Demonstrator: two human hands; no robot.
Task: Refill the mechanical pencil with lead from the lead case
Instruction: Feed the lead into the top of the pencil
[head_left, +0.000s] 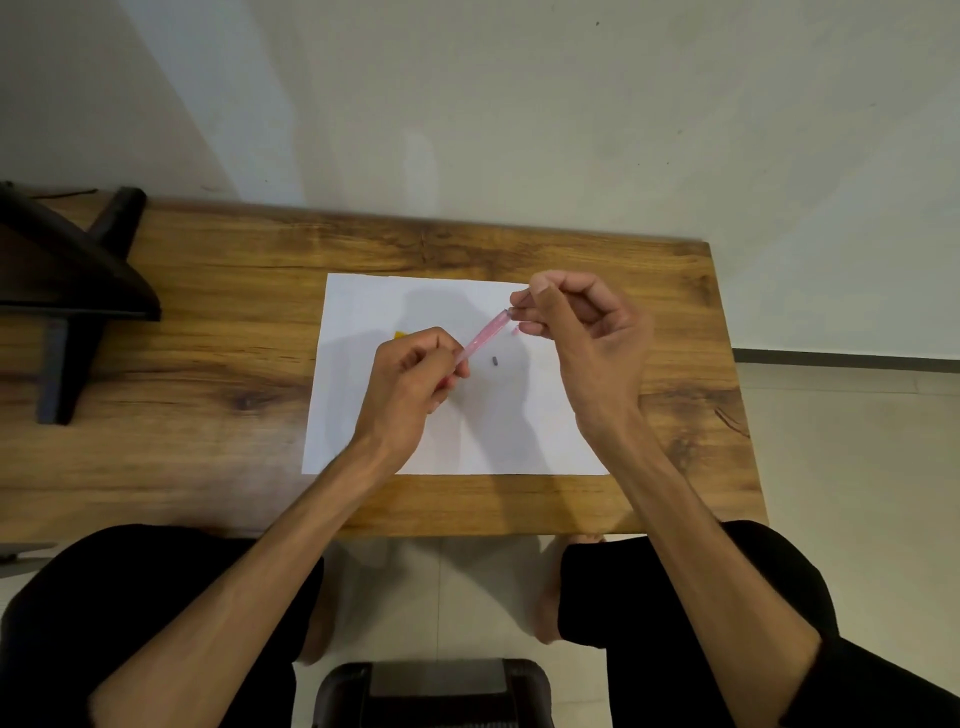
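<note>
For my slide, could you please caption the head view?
Left hand holds pink mechanical pencil; right hand pinches at its top.

Two hands: a left hand (415, 374) and a right hand (582, 332). One pink pencil (480, 340). One white paper (363, 312). One small dark bit (495, 360) on the paper. One yellow thing (401, 335), mostly hidden. One wood table (208, 364). One dark stand (67, 280) at the left. One chair (436, 691) down below.

White paper (447, 447) on wooden table (208, 457); black stand (67, 291) at left.
</note>
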